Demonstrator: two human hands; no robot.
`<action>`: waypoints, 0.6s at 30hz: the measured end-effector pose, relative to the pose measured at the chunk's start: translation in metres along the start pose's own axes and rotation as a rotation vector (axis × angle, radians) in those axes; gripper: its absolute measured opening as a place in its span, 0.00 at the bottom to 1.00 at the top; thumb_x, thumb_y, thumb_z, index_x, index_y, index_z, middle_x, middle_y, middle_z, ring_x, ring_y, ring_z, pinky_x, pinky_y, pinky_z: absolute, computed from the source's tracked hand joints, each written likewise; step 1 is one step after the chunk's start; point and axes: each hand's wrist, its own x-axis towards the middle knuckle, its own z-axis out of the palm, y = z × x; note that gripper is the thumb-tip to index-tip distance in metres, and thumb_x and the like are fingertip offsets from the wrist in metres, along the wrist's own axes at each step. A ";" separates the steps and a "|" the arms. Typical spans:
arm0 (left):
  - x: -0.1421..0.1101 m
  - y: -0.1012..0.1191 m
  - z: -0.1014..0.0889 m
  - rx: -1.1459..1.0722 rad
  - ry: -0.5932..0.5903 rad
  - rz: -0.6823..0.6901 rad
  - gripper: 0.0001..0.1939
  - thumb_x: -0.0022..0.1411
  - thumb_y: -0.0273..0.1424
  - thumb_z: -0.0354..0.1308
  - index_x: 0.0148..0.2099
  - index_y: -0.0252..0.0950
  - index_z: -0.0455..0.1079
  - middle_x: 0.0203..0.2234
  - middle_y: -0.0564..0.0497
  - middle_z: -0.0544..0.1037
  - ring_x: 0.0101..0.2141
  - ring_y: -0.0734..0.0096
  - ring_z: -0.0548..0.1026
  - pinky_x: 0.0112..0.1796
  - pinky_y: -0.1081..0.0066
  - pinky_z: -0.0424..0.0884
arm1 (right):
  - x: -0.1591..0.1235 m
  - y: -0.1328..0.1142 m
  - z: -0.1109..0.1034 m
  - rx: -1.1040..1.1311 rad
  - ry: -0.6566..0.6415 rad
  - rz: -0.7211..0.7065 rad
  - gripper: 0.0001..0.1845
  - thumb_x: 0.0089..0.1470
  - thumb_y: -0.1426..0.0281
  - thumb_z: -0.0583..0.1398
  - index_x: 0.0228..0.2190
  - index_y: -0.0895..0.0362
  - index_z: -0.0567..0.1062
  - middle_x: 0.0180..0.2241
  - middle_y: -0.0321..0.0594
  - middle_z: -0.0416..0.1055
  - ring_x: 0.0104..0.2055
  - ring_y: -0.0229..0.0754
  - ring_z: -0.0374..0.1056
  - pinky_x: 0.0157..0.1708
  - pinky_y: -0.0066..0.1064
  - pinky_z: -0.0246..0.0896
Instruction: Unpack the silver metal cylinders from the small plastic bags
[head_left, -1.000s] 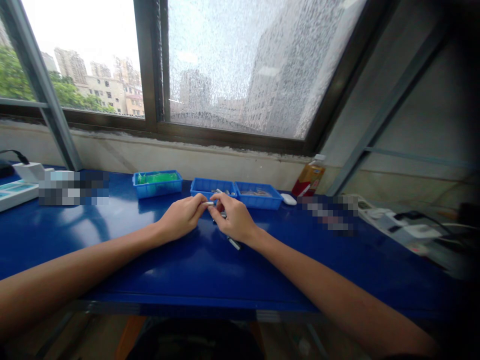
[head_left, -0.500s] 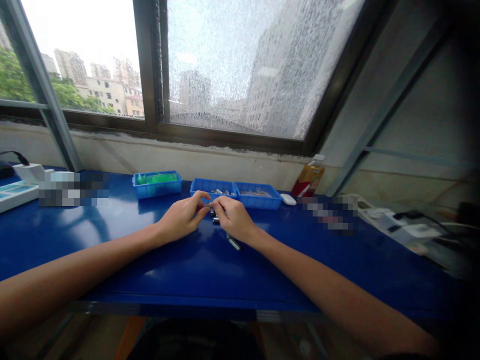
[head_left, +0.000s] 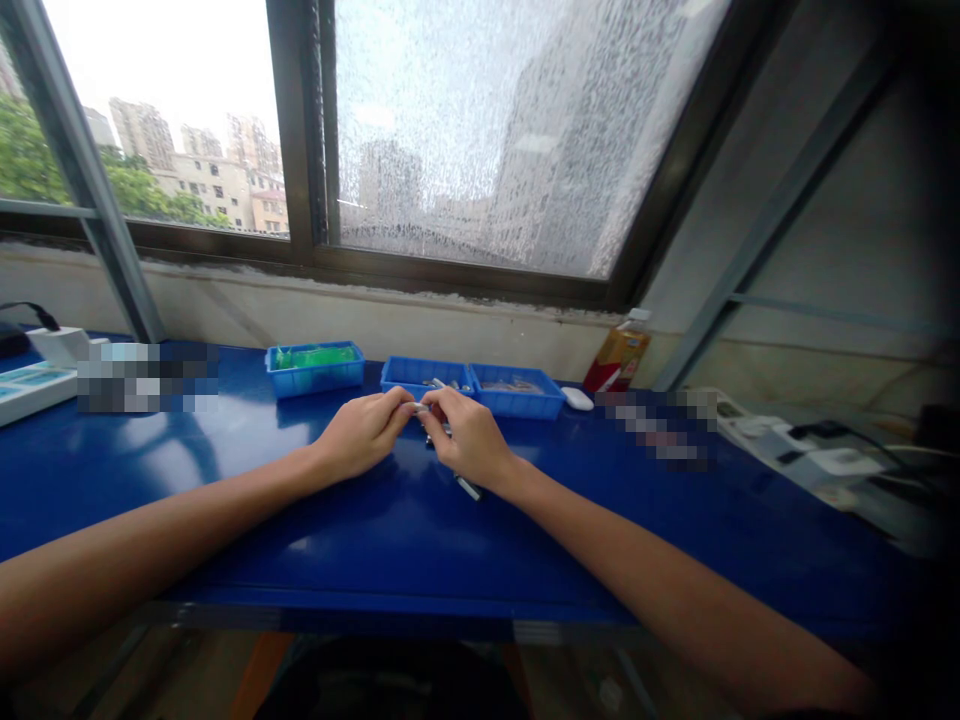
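My left hand [head_left: 364, 433] and my right hand [head_left: 470, 437] meet over the blue table [head_left: 375, 530], fingertips pinched together on a small silvery cylindrical part [head_left: 420, 408]. Both hands rest just in front of the middle blue bin [head_left: 424, 375], which holds several small metal pieces. A dark metal piece [head_left: 469, 488] lies on the table under my right wrist. What my right palm hides I cannot make out.
A blue bin with green contents [head_left: 313, 365] stands to the left, a third blue bin [head_left: 517, 393] to the right. Beyond are a white object [head_left: 577, 398], an orange-red carton [head_left: 619, 358], and power strips with cables [head_left: 795, 455]. A white device [head_left: 34, 375] sits far left.
The hands stay in place; the fingers shifted slightly around the small part, lowering a little half a second ago and back up now.
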 end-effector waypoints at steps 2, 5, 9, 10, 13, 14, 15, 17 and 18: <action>-0.001 0.000 0.001 -0.037 0.032 0.008 0.12 0.65 0.34 0.42 0.48 0.36 0.58 0.26 0.52 0.71 0.26 0.72 0.70 0.29 0.72 0.64 | 0.001 0.002 0.000 0.001 0.007 0.020 0.08 0.57 0.69 0.50 0.32 0.57 0.68 0.28 0.39 0.68 0.30 0.38 0.64 0.32 0.29 0.57; -0.001 0.000 0.003 -0.054 0.034 0.043 0.15 0.63 0.34 0.46 0.51 0.36 0.54 0.29 0.52 0.71 0.28 0.71 0.71 0.31 0.71 0.66 | 0.002 0.004 0.000 0.012 -0.007 0.035 0.12 0.59 0.68 0.47 0.29 0.57 0.67 0.27 0.39 0.68 0.30 0.38 0.65 0.32 0.29 0.57; -0.001 0.002 0.002 -0.013 0.023 0.042 0.09 0.64 0.34 0.44 0.44 0.36 0.58 0.27 0.52 0.71 0.27 0.71 0.71 0.29 0.72 0.65 | 0.002 0.003 0.000 0.023 -0.039 0.026 0.16 0.60 0.67 0.45 0.25 0.57 0.66 0.24 0.38 0.67 0.28 0.37 0.64 0.30 0.28 0.56; -0.001 0.002 0.002 -0.004 0.025 0.038 0.09 0.64 0.34 0.43 0.42 0.36 0.59 0.26 0.52 0.71 0.26 0.71 0.71 0.29 0.72 0.64 | 0.002 0.003 0.000 0.031 -0.036 0.029 0.15 0.60 0.67 0.45 0.26 0.57 0.66 0.24 0.37 0.67 0.27 0.37 0.64 0.30 0.28 0.57; 0.000 0.001 0.001 0.013 0.018 0.023 0.11 0.66 0.33 0.40 0.37 0.35 0.60 0.24 0.52 0.70 0.25 0.71 0.70 0.28 0.73 0.63 | 0.000 0.003 0.000 0.063 -0.009 0.041 0.09 0.56 0.66 0.51 0.37 0.57 0.65 0.24 0.35 0.66 0.27 0.36 0.64 0.29 0.27 0.57; 0.001 0.001 0.000 0.017 0.010 0.018 0.12 0.66 0.33 0.39 0.35 0.35 0.61 0.24 0.52 0.70 0.25 0.71 0.70 0.28 0.73 0.62 | -0.001 0.003 0.000 0.069 -0.001 0.040 0.12 0.55 0.66 0.54 0.41 0.57 0.63 0.24 0.34 0.66 0.26 0.36 0.64 0.28 0.27 0.57; 0.001 0.000 0.000 0.021 0.004 0.012 0.13 0.66 0.33 0.38 0.33 0.36 0.60 0.23 0.52 0.70 0.24 0.71 0.69 0.28 0.73 0.62 | -0.001 0.003 0.000 0.069 0.005 0.036 0.14 0.53 0.66 0.55 0.42 0.57 0.62 0.24 0.34 0.66 0.26 0.36 0.64 0.28 0.27 0.57; 0.001 0.000 -0.001 0.024 -0.004 0.000 0.15 0.66 0.33 0.37 0.30 0.36 0.60 0.22 0.52 0.69 0.24 0.72 0.69 0.28 0.72 0.62 | -0.002 0.002 0.001 0.057 0.002 0.017 0.13 0.52 0.68 0.56 0.40 0.57 0.63 0.24 0.34 0.66 0.26 0.37 0.64 0.29 0.27 0.57; 0.001 0.000 -0.001 0.024 -0.010 -0.004 0.16 0.66 0.34 0.37 0.29 0.36 0.60 0.22 0.52 0.69 0.24 0.71 0.69 0.28 0.72 0.62 | -0.002 0.002 0.001 0.048 -0.004 0.008 0.10 0.52 0.68 0.55 0.38 0.57 0.64 0.24 0.35 0.66 0.26 0.37 0.64 0.29 0.27 0.57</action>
